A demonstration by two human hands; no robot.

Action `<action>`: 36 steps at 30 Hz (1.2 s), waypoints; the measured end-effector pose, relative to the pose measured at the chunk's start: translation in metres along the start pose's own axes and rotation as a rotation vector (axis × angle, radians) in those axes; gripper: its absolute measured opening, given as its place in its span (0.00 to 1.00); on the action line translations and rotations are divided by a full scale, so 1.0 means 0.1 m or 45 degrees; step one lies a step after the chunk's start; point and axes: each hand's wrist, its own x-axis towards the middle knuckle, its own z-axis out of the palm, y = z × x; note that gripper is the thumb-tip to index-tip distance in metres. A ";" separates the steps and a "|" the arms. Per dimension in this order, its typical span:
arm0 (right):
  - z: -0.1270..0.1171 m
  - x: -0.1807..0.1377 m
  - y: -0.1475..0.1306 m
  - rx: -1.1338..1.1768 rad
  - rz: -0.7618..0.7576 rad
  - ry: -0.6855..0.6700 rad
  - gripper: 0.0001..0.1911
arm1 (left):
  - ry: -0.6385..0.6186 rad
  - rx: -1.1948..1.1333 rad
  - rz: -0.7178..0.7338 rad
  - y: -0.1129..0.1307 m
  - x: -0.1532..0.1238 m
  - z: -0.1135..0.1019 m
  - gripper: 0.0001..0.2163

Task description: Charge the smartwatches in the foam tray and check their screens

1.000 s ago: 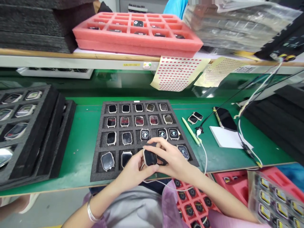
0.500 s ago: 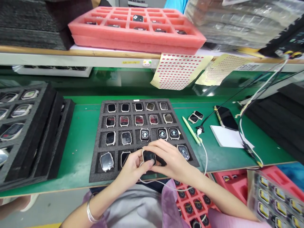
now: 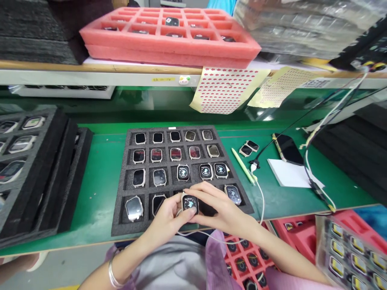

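Observation:
A smartwatch head without a strap is held between both hands above the front of a black foam tray; its screen is lit with a watch face. My left hand grips it from the left, thumb at the lower screen edge. From the right, my right hand closes its fingers on the casing. A white cable runs from beneath my left hand to the right; its end by the watch is hidden. Other watches lie in the tray's compartments, several dark, and a lit watch sits just beyond my hands.
Right of the tray lie a green pen, two small watches, a phone and white paper. Stacked black foam trays stand left. A shelf above holds a pink foam tray. Pink trays are below the bench edge.
The held watch's screen was dark and now shows a lit watch face. Both hands stay in nearly the same place; the view has shifted slightly.

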 end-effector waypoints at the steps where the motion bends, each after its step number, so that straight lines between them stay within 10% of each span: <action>1: 0.00 0.00 0.00 0.004 0.003 0.002 0.25 | 0.001 0.009 0.002 0.00 0.00 0.00 0.13; 22: -0.23 -0.21 0.06 -0.217 0.109 0.180 0.23 | -0.017 0.080 0.017 0.03 -0.09 -0.05 0.16; 36: 0.09 0.14 -0.11 -0.747 -0.051 -0.249 0.12 | 0.135 -0.020 0.008 0.02 -0.23 -0.45 0.12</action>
